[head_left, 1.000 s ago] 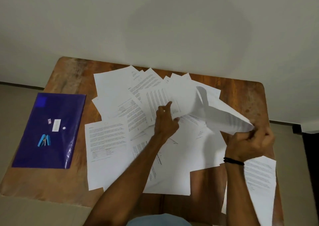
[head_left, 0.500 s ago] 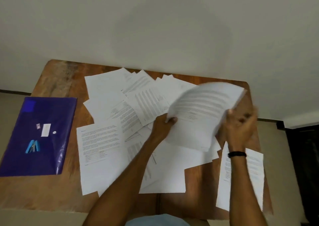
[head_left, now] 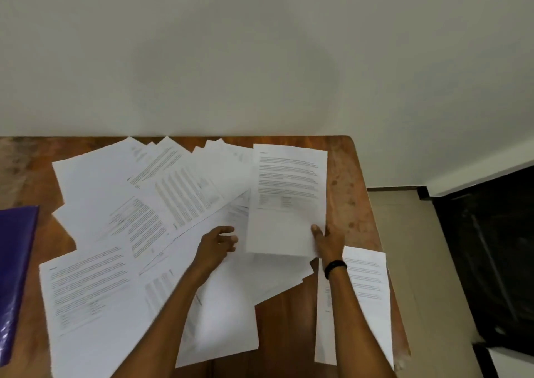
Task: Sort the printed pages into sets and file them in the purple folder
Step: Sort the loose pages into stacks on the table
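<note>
The printed page (head_left: 287, 192) stands at 12 o'clock from your right hand (head_left: 328, 240), whose grip pinches its lower right corner, thumb on the face. Your left hand (head_left: 218, 243), at 9 o'clock of that page's bottom edge, hangs loosely curled over the loose pages (head_left: 124, 221), gripping nothing. A separate page (head_left: 367, 285) lies at 5 o'clock. The purple folder (head_left: 16, 262) sits well apart at 9 o'clock on the table (head_left: 349, 181).

Right grip (head_left: 328, 242) pinches printed page (head_left: 289, 192) at lower corner; left grip (head_left: 217, 244) loose over scattered pages (head_left: 86, 285); purple folder (head_left: 16, 262) far left.
</note>
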{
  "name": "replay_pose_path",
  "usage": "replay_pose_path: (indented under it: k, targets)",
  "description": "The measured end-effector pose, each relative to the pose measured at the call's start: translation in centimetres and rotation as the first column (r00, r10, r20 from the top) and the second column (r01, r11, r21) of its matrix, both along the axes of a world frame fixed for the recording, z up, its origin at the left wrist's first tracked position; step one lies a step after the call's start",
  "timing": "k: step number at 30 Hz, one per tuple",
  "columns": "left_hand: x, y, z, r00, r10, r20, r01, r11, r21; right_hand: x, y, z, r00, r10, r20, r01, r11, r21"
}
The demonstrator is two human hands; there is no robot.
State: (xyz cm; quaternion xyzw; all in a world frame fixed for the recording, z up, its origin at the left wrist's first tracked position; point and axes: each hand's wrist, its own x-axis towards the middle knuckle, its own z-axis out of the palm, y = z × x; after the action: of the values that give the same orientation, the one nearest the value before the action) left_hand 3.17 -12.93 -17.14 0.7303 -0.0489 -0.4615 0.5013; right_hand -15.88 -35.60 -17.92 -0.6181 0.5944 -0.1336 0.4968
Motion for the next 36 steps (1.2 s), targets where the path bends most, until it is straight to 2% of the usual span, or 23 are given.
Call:
replay_pose_path:
  k: [4, 9, 12, 14, 16, 18, 20, 21, 23, 25, 27, 31, 33, 36]
  targets:
    - [-1.4, -2.3, -1.1, 0.992, -0.061, 0.111, 0.053, 0.995, 0.079, -0.8, -8.8, -0.8, 0.987, -0.074, -0.145, 0.066, 0.996, -0.059]
    - [-2.4, -4.2, -2.3, 0.963, -0.125, 0.238, 0.08, 0.979, 0.19, -0.8, -16.1, -2.1, 0.942, -0.027, -0.335, -0.008, 0.995, -0.103]
    - [-2.4, -4.9, -3.0, 0.929, -0.153, 0.337, 0.062, 0.962, 0.265, -0.3, -17.1, -2.8, 0.849, -0.015, -0.529, -0.061, 0.99, -0.127]
    - [-1.9, -5.2, -3.4, 0.901, -0.148, 0.408, 0.009, 0.947, 0.322, 0.3, -16.3, -3.3, 0.781, -0.054, -0.622, -0.095, 0.974, -0.204]
    - [-1.0, -5.6, -3.6, 0.864, -0.137, 0.485, -0.071, 0.92, 0.386, 0.9, -14.8, -3.8, 0.805, -0.061, -0.59, -0.167, 0.931, -0.325]
    - [0.1, -6.0, -3.4, 0.828, -0.145, 0.542, -0.145, 0.879, 0.455, 1.6, -12.6, -4.6, 0.846, 0.109, -0.522, -0.363, 0.835, -0.413]
    - [1.3, -6.2, -3.3, 0.765, -0.233, 0.6, -0.158, 0.835, 0.527, 2.0, -10.5, -6.0, 0.73, 0.342, -0.592, -0.62, 0.694, -0.365]
    - [1.9, -6.3, -3.2, 0.737, -0.305, 0.603, -0.138, 0.806, 0.576, 2.0, -9.8, -6.7, 0.659, 0.401, -0.637, -0.692, 0.655, -0.303]
    - [3.2, -6.0, -3.8, 0.732, -0.41, 0.545, -0.072, 0.748, 0.66, 1.8, -9.1, -7.5, 0.588, 0.415, -0.694, -0.708, 0.679, -0.194]
    - [4.2, -5.2, -4.9, 0.765, -0.454, 0.456, -0.003, 0.707, 0.708, 1.9, -9.1, -7.5, 0.596, 0.375, -0.71, -0.662, 0.73, -0.171]
    - [4.7, -3.8, -6.1, 0.775, -0.491, 0.397, 0.048, 0.672, 0.739, 2.9, -9.0, -7.1, 0.617, 0.366, -0.697, -0.646, 0.742, -0.182]
    - [4.4, -0.7, -7.4, 0.744, -0.523, 0.416, 0.075, 0.684, 0.726, 7.5, -6.6, -6.0, 0.673, 0.497, -0.548, -0.705, 0.654, -0.273]
    - [3.7, 0.7, -6.9, 0.749, -0.5, 0.434, 0.07, 0.712, 0.698, 10.0, -4.6, -5.6, 0.599, 0.595, -0.536, -0.776, 0.597, -0.205]
    - [3.4, 2.4, -6.0, 0.769, -0.462, 0.443, 0.045, 0.729, 0.683, 12.5, 0.0, -5.5, 0.333, 0.647, -0.686, -0.913, 0.402, -0.064]
